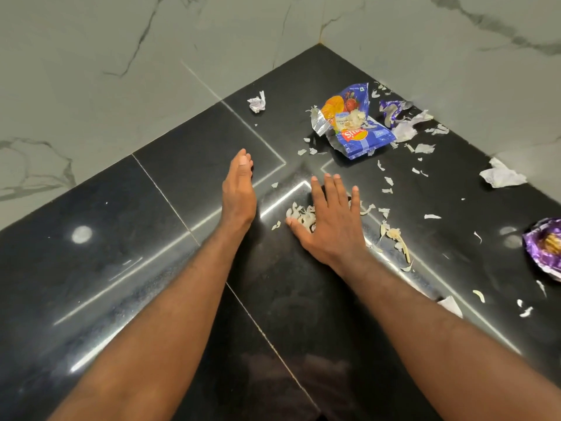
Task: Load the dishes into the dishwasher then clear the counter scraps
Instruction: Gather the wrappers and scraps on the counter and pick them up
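Observation:
On the black stone counter (158,238) my right hand (329,220) lies flat with straight spread fingers on a small heap of pale onion peel scraps (299,214). My left hand (239,192) stands on its edge to the left of the heap, fingers straight and together, holding nothing. A torn blue snack packet (353,126) with peel on it lies beyond my right hand. More peel flakes (397,238) are scattered to the right.
A crumpled white paper (257,102) sits near the back wall, another crumpled paper (502,174) at the right. Purple wrappers lie at the back right (394,112) and at the right edge (545,246). Marble walls (121,56) meet at the counter's far corner.

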